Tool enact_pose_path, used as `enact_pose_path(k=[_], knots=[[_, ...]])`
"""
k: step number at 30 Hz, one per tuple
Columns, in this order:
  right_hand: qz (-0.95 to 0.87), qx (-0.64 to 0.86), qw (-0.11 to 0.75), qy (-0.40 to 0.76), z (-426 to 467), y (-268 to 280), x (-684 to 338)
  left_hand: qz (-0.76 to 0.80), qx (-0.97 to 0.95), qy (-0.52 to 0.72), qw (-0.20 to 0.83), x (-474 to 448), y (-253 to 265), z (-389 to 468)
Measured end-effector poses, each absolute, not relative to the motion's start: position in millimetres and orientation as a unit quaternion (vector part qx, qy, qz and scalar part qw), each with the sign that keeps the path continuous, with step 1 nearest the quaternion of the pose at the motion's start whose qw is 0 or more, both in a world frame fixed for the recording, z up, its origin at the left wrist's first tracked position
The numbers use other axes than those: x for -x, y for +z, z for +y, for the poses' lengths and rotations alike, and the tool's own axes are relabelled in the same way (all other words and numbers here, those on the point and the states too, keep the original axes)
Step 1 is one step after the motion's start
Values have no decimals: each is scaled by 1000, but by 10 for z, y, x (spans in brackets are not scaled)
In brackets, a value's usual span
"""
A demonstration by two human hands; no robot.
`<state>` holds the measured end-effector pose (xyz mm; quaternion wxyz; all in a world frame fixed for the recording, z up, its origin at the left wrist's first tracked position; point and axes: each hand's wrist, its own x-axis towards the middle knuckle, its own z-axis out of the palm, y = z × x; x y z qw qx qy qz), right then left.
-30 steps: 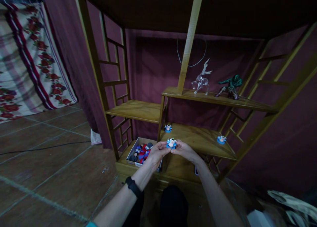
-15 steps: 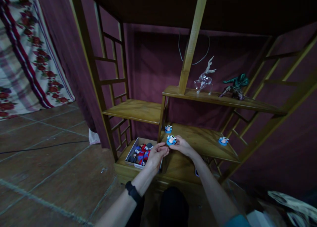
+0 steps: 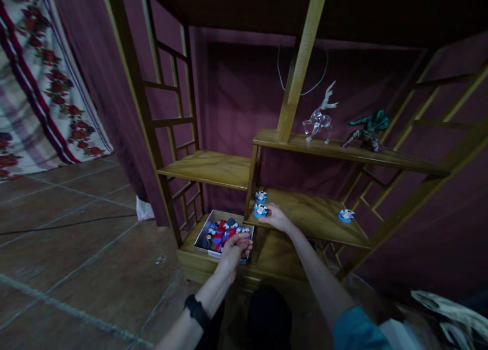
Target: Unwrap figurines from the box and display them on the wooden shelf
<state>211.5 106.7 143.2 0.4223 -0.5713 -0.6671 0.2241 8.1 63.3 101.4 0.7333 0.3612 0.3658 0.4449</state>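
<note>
My right hand (image 3: 276, 217) grips a small blue-and-white cartoon figurine (image 3: 260, 210) on a round blue base, at the front left edge of the lower right shelf (image 3: 301, 212). Just behind it stands a matching figurine (image 3: 261, 197). Another of the same kind (image 3: 345, 215) is at that shelf's right end. My left hand (image 3: 235, 247) hovers over the right front of an open cardboard box (image 3: 204, 228), its fingers loosely bent, with nothing visible in them. Red, blue and dark figurines (image 3: 221, 234) lie heaped in the box, partly hidden by this hand.
A clear deer figurine (image 3: 319, 117) and a green crouching figure (image 3: 368, 128) stand on the upper right shelf (image 3: 343, 150). A wooden upright (image 3: 301, 60) rises beside the deer. The left shelf (image 3: 209, 168) overhangs the box. A cable (image 3: 68, 225) crosses the tiled floor.
My left hand has drawn away from the held figurine, down and left over the box. My right hand has shifted the figurine slightly closer to the one behind it.
</note>
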Motion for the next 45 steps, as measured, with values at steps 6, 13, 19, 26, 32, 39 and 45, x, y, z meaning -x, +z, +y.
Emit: enact_pose_path(k=[6, 13, 19, 26, 32, 39, 45], knots=[[-695, 588, 378, 171, 1118, 1439, -2135, 394, -356, 431, 729, 36, 845, 607], [-699, 592, 362, 173, 1167, 1400, -2160, 411, -357, 409, 732, 106, 697, 595], [-686, 595, 375, 186, 1157, 1392, -2158, 420, -354, 410, 728, 187, 625, 474], [-663, 598, 396, 214, 1157, 1394, -2176, 438, -331, 404, 732, 322, 464, 373], [-661, 597, 396, 222, 1175, 1424, -2169, 449, -336, 400, 725, 411, 362, 311], [-680, 606, 345, 225, 1155, 1484, -2168, 489, -324, 387, 712, 487, 145, 339], [-682, 604, 348, 221, 1172, 1463, -2182, 507, -303, 389, 707, 571, -40, 399]])
